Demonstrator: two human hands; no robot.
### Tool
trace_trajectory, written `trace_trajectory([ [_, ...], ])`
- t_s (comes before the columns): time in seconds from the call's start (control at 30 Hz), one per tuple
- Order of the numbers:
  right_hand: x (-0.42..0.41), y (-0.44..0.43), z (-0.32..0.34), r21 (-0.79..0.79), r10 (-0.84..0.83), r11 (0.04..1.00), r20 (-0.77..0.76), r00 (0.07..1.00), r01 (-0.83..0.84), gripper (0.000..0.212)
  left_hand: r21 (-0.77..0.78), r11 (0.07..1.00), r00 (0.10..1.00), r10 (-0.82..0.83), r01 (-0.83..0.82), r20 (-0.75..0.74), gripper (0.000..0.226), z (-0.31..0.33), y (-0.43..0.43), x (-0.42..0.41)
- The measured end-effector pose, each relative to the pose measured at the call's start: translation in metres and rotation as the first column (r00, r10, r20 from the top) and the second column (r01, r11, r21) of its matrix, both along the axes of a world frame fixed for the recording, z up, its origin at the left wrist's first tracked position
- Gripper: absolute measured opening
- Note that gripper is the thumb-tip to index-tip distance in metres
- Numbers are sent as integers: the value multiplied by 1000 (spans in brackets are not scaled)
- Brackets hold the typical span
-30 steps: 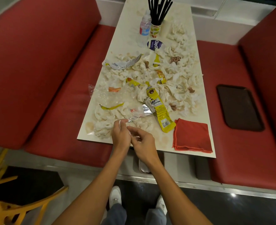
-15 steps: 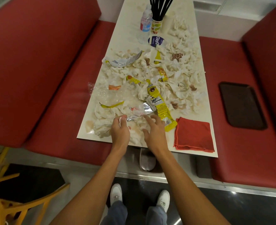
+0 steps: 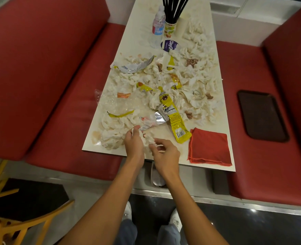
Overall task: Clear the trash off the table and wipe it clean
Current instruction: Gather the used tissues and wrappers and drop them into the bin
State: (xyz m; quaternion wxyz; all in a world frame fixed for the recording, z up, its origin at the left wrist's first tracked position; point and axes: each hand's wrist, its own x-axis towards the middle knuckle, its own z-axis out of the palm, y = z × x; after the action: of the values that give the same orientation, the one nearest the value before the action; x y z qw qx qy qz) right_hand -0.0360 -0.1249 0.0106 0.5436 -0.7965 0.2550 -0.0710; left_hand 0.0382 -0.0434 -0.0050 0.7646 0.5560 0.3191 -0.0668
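Head view: patterned cup [image 3: 170,30] holds black straws [image 3: 174,7]; left hand [image 3: 134,144] and right hand [image 3: 165,154] pinch crumpled napkin [image 3: 148,139].

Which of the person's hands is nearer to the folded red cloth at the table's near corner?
The right. The right hand is just left of the folded red cloth; the left hand lies farther left beyond it, both pinching a crumpled napkin.
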Motion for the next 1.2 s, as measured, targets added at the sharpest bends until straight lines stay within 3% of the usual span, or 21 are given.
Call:
trace_trajectory([
  [0.1,0,10,2,-5,46,999,25,999,-46,22,-112,994,996,2,-13,-93,17,2,-1,-2],
  [0.2,-2,16,5,-36,119,992,27,993,-118,23,-243,970,989,-38,2,-144,28,-1,5,-5],
  [0.3,-3,21,7,16,140,990,10,990,-140,21,-268,963,987,-50,7,-153,34,-1,13,-12],
  [0.5,-12,26,8,-24,311,950,-19,950,-312,29,-107,994,998,-28,21,-63,15,0,32,-20],
  [0.67,-26,27,10,-59,336,940,-3,942,-335,29,36,996,996,-78,80,-53,29,-8,47,-24],
  [0.8,-18,17,12,-68,234,970,8,972,-233,30,27,994,994,-107,108,-22,44,-4,55,-29],
  [0.93,20,3,2,-205,203,959,13,979,-196,31,-7,985,985,-171,171,21,33,0,64,-28],
  [1.07,71,3,-10,-350,263,903,-12,965,-250,44,41,981,982,-191,191,-7,19,0,70,-27],
  [1.2,109,18,-18,-519,242,789,-229,943,-328,62,99,964,969,-245,245,-13,14,0,78,-28],
])
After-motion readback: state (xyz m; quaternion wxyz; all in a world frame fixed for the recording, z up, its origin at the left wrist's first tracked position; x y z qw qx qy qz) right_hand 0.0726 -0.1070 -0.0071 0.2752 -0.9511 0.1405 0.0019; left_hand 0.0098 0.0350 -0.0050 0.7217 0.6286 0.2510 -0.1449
